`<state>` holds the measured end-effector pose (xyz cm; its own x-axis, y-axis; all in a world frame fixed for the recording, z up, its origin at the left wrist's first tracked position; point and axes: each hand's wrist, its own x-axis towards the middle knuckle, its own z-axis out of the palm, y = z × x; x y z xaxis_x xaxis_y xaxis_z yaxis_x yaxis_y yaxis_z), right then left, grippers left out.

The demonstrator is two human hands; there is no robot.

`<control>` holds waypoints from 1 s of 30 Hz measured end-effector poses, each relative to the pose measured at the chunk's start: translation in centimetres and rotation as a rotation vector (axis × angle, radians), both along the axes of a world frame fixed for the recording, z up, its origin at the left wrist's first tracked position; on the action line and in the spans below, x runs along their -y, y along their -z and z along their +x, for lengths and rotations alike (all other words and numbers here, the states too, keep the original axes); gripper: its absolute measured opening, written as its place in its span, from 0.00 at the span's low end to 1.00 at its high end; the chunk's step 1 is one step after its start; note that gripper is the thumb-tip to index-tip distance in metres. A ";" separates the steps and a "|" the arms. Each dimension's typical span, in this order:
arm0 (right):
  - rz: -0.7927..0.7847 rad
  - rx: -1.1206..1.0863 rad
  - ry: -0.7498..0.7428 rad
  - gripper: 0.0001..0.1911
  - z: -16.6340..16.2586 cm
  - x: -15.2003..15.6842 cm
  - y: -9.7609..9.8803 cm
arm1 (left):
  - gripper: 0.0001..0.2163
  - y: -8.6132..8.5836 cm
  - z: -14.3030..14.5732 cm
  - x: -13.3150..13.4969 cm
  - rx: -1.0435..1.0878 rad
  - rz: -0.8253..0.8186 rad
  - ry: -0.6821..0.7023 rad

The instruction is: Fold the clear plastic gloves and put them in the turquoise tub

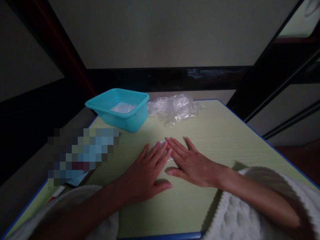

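Note:
My left hand (147, 171) lies flat on the pale green table (225, 133), fingers stretched out and pointing up and to the right. My right hand (188, 161) lies flat beside it, fingers pointing up and to the left. The fingertips of both hands press on a small clear plastic bag (158, 146), which is mostly hidden under them. Both forearms come out of white knitted sleeves at the bottom of the view.
A turquoise plastic tub (120, 108) with something pale and clear inside stands at the back left of the table. A heap of clear plastic bags (175, 107) lies to its right. A blurred-out patch covers items at the left edge. Dark walls surround the table.

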<state>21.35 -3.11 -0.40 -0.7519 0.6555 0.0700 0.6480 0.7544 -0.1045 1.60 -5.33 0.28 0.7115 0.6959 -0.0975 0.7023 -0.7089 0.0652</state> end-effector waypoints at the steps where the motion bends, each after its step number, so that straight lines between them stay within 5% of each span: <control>1: 0.005 -0.007 -0.002 0.39 0.0 0.0 0.0 | 0.35 0.0 0.0 0.0 -0.004 -0.006 -0.007; 18: -0.106 0.029 0.047 0.44 0.1 -0.1 -1.0 | 0.35 0.1 0.0 0.0 0.045 -0.032 -0.029; 21: 0.011 -0.007 0.029 0.41 0.3 -0.4 -1.2 | 0.35 -0.1 0.0 0.0 0.047 -0.050 -0.045; 30: 0.474 -0.112 -0.278 0.12 0.8 -1.4 -1.7 | 0.36 0.2 0.1 -0.1 0.072 -0.026 -0.065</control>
